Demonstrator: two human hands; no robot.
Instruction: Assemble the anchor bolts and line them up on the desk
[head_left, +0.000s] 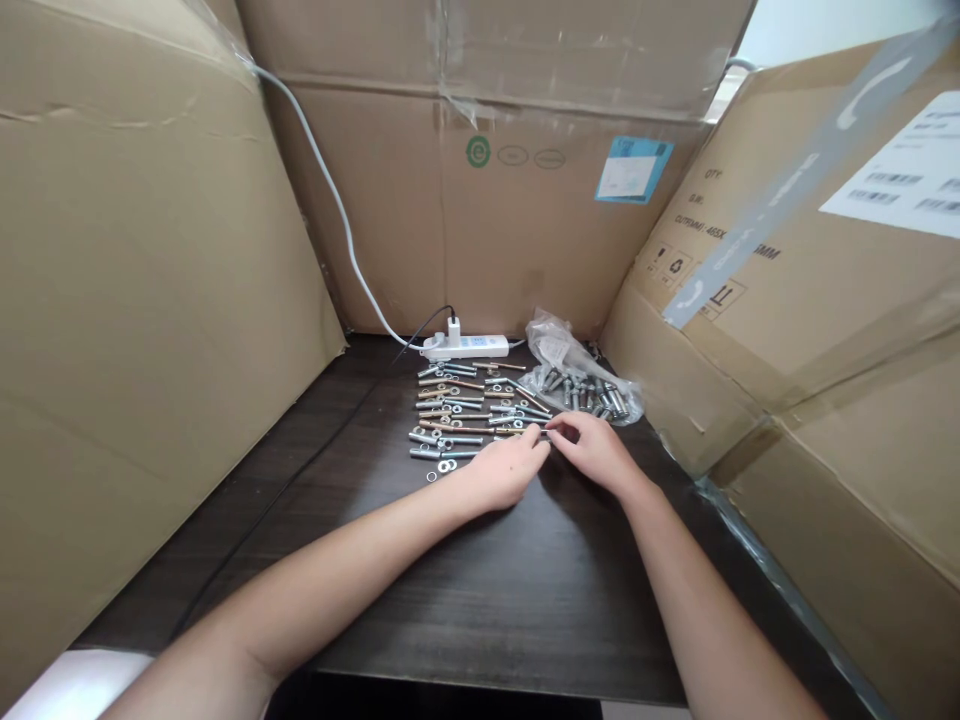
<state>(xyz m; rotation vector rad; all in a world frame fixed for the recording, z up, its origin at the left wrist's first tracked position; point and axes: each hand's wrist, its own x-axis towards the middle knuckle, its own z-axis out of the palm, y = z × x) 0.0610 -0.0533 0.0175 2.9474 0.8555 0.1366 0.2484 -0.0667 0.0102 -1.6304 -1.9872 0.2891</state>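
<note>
Rows of metal bolts and sleeves (457, 441), some silver and some brassy, lie on the dark table with washers (448, 466) and thin rings (431, 477) among them. My left hand (514, 468) rests at the right end of the nearest rows, fingers pressed together and hiding the pieces below. Close beside it, my right hand (592, 450) has thumb and forefinger brought together near the left fingertips. A thin, light edge shows between the two hands, too small to name. Behind my right hand lies a clear plastic bag (562, 345) with several metal bolts (596, 393) in it.
A white power strip (469, 346) with a plug stands at the back of the table (480, 590). Its white cable (330, 190) runs up to the left, and a black cord (300, 470) crosses the left side. Cardboard boxes (165, 250) wall in the left, back and right.
</note>
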